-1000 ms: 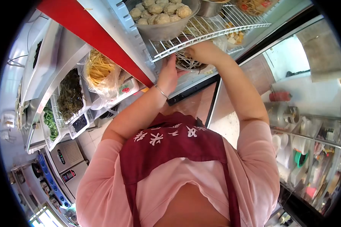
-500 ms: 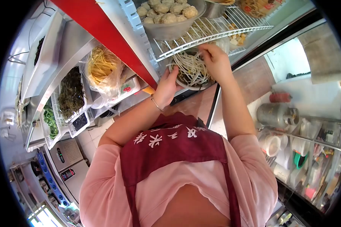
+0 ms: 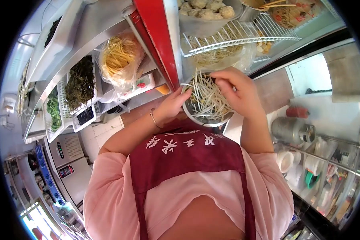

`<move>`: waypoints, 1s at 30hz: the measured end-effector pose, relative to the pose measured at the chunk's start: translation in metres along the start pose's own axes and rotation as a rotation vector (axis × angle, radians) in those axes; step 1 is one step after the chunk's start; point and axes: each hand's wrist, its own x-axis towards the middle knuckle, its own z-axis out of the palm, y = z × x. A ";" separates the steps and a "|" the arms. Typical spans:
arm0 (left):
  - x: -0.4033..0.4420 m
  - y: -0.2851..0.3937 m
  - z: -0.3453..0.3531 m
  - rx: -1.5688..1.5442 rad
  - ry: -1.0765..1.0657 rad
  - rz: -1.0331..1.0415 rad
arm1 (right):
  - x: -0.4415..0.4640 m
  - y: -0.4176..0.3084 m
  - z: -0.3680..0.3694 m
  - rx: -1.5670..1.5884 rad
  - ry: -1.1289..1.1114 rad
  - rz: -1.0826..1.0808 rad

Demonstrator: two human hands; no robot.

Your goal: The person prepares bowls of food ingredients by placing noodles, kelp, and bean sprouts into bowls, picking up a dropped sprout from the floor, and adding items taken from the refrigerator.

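Note:
A round metal bowl (image 3: 189,113) full of white bean sprouts (image 3: 207,98) is close in front of my apron, just below the fridge shelf. My left hand (image 3: 171,107) grips the bowl's left rim, thumb over the edge and the other fingers hidden beneath. My right hand (image 3: 238,91) is over the bowl's right side, its fingers curled in and closed on some of the bean sprouts. How many sprouts it grips is hidden by the hand.
Above is a wire shelf (image 3: 244,40) with a bowl of pale balls (image 3: 210,12). More sprouts in a plastic bag (image 3: 244,60) lie beneath it. At left, a counter carries a bag of yellow strips (image 3: 118,60) and baskets of dark greens (image 3: 80,82). A red post (image 3: 158,36) stands between.
The bowl has come out from under the shelf, down toward my body. Both hands moved along with it, and the bag of sprouts behind now shows more.

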 end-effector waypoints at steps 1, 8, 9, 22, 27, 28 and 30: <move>-0.009 0.002 -0.002 0.051 0.027 0.007 | -0.005 0.000 -0.002 0.118 0.071 0.077; -0.057 0.010 -0.027 0.269 0.054 0.061 | -0.010 -0.032 0.015 0.331 0.081 0.164; -0.062 0.009 -0.036 0.314 0.021 0.096 | -0.008 -0.042 0.024 0.332 0.014 0.094; -0.219 0.048 -0.166 -0.190 0.116 0.259 | 0.068 -0.157 0.199 0.295 -0.257 0.035; -0.299 0.067 -0.212 -0.213 0.318 0.447 | 0.103 -0.208 0.264 0.125 -0.343 -0.231; -0.318 0.070 -0.220 -0.214 0.361 0.486 | 0.114 -0.216 0.274 0.006 -0.253 -0.359; -0.345 0.075 -0.246 -0.254 0.347 0.582 | 0.134 -0.226 0.284 -0.138 -0.258 -0.431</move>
